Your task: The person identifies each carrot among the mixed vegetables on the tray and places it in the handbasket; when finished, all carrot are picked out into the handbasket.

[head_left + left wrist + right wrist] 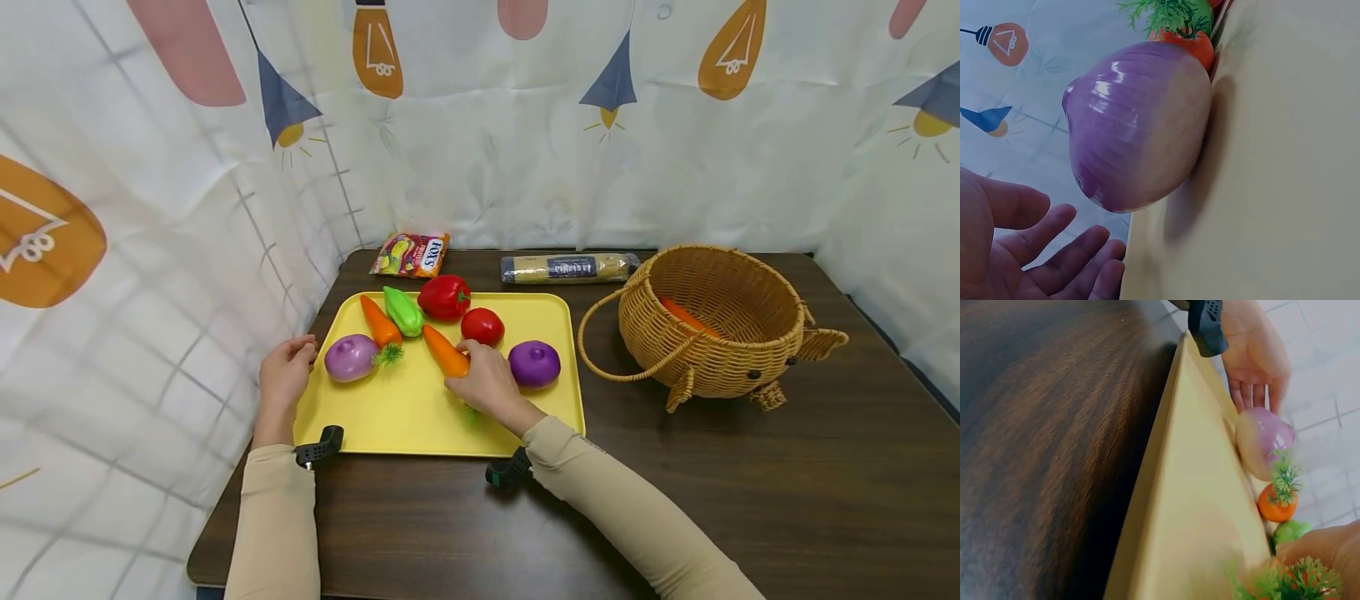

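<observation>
Right hand (pixel 489 377): fingers curled round the thick end of a carrot (pixel 442 352), thumb side toward the tray's left edge. Carrot's over mid-tray, tip toward the far left corner, leafy top toward the near edge. Can't tell if it's lifted or resting. Grip is probably at the thick end for bulk; the tip tapers.

Left hand (pixel 287 375): at the tray's left edge, fingers loosely bent, thumb apart, nothing held. Clear of the pale purple onion (pixel 350 358); contact with the rim can't be confirmed. Might be there to steady the tray.

Yellow tray (pixel 390 425): second carrot (pixel 381 323) near the far left corner, leaves just beside the onion. Ridged green vegetable (pixel 403 311) and red bell pepper (pixel 444 297) at the far edge, tomato (pixel 482 327) just nearer, dark purple round vegetable (pixel 534 364) by the right edge. Raised rim likely stops round stuff rolling off.

Wicker basket (pixel 716 371) on the table (pixel 405 525), right of the tray, handle hanging toward it, mouth unobstructed. Orange carrot-like piece (pixel 690 318) inside. Candy bag (pixel 411 255) and pasta pack (pixel 570 267) lie along the table's far edge, beyond the tray.
</observation>
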A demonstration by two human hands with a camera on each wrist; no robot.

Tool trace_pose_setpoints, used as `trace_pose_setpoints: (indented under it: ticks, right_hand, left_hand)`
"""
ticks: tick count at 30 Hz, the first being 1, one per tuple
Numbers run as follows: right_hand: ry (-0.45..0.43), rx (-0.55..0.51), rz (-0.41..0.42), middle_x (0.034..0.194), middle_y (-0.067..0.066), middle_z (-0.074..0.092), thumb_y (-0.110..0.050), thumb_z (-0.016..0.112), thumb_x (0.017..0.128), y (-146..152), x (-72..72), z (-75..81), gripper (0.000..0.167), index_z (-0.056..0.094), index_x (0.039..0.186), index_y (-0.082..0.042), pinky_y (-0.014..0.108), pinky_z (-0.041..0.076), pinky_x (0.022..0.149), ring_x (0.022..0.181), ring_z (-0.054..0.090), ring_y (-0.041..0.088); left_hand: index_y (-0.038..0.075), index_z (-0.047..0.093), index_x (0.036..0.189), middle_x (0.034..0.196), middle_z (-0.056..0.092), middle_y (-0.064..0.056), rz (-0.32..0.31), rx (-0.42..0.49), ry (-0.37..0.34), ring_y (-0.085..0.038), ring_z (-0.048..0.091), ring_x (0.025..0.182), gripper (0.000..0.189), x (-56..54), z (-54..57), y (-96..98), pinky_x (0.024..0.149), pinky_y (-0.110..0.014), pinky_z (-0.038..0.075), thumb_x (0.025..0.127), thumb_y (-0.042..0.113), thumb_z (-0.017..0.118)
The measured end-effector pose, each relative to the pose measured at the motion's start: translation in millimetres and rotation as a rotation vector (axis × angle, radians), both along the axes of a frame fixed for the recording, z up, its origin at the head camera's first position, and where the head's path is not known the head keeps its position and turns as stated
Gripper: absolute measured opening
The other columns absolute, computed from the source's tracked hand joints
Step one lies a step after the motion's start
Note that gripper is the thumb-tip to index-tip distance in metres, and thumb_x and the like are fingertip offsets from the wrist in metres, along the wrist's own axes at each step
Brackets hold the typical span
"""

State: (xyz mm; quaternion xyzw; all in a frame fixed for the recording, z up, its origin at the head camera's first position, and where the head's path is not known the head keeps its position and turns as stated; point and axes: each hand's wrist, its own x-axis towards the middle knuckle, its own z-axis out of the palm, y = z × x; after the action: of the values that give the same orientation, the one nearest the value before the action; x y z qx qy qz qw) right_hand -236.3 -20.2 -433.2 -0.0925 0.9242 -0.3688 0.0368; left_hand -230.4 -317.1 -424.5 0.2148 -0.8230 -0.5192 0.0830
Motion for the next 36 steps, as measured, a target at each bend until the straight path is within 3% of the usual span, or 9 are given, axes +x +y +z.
trace_pose_setpoints:
  ticks: [6, 9, 19, 25, 30, 36]
  right_hand:
    - [0.052, -0.053, -0.021, 0.117, 0.006, 0.064, -0.024, 0.076, 0.080, 7.4, 1.7, 4.0, 0.052, 0.061, 0.128, -0.010, 0.035, 0.047, 0.083, 0.092, 0.055, 0.021]
    - [0.085, -0.085, -0.028, 0.114, 0.006, 0.065, -0.022, 0.075, 0.081, 11.9, 1.2, 8.2, 0.047, 0.063, 0.124, -0.009, 0.033, 0.049, 0.081, 0.090, 0.057, 0.020]
    - [0.160, -0.214, -0.030, 0.110, 0.004, 0.066, -0.022, 0.077, 0.082, 31.0, 2.8, 31.9, 0.042, 0.066, 0.120, -0.008, 0.030, 0.052, 0.075, 0.090, 0.059, 0.019]
    - [0.183, -0.300, -0.012, 0.112, 0.004, 0.066, -0.023, 0.079, 0.083, 51.9, 3.7, 47.9, 0.043, 0.065, 0.121, -0.009, 0.030, 0.052, 0.072, 0.091, 0.060, 0.019]
    - [0.206, -0.292, 0.016, 0.117, 0.004, 0.066, -0.024, 0.079, 0.083, 68.6, 0.9, 60.9, 0.043, 0.066, 0.121, -0.010, 0.031, 0.054, 0.077, 0.098, 0.063, 0.023]
    - [0.164, -0.312, 0.038, 0.120, 0.005, 0.063, -0.024, 0.078, 0.084, 85.3, -1.2, 70.5, 0.040, 0.066, 0.120, -0.011, 0.031, 0.057, 0.075, 0.103, 0.064, 0.027]
  left_hand:
    - [0.006, 0.050, 0.142, 0.138, 0.054, -0.017, 0.007, -0.075, -0.030, -0.029, 0.049, 0.123, 0.046, 0.7, -0.1, -1.4, 0.095, -0.036, 0.041, 0.105, 0.030, 0.038]
    - [0.006, 0.050, 0.142, 0.136, 0.054, -0.019, 0.013, -0.096, -0.047, -0.031, 0.050, 0.123, 0.046, 1.7, 0.3, -2.1, 0.093, -0.037, 0.042, 0.104, 0.030, 0.038]
    - [0.003, 0.055, 0.138, 0.137, 0.055, -0.018, 0.031, -0.134, -0.058, -0.030, 0.057, 0.120, 0.046, 6.0, 0.7, -4.5, 0.081, -0.024, 0.045, 0.105, 0.030, 0.037]
    - [0.003, 0.058, 0.134, 0.133, 0.059, -0.017, 0.030, -0.142, -0.065, -0.028, 0.058, 0.116, 0.045, 3.7, 0.0, -3.5, 0.079, -0.020, 0.043, 0.104, 0.030, 0.038]
    - [0.002, 0.059, 0.133, 0.131, 0.060, -0.018, 0.011, -0.174, -0.059, -0.028, 0.058, 0.116, 0.045, 1.7, -1.7, -4.4, 0.076, -0.019, 0.042, 0.104, 0.030, 0.039]
    - [0.002, 0.059, 0.134, 0.131, 0.060, -0.018, 0.002, -0.178, -0.053, -0.030, 0.058, 0.118, 0.046, 1.1, -3.9, -5.2, 0.078, -0.021, 0.042, 0.104, 0.030, 0.038]
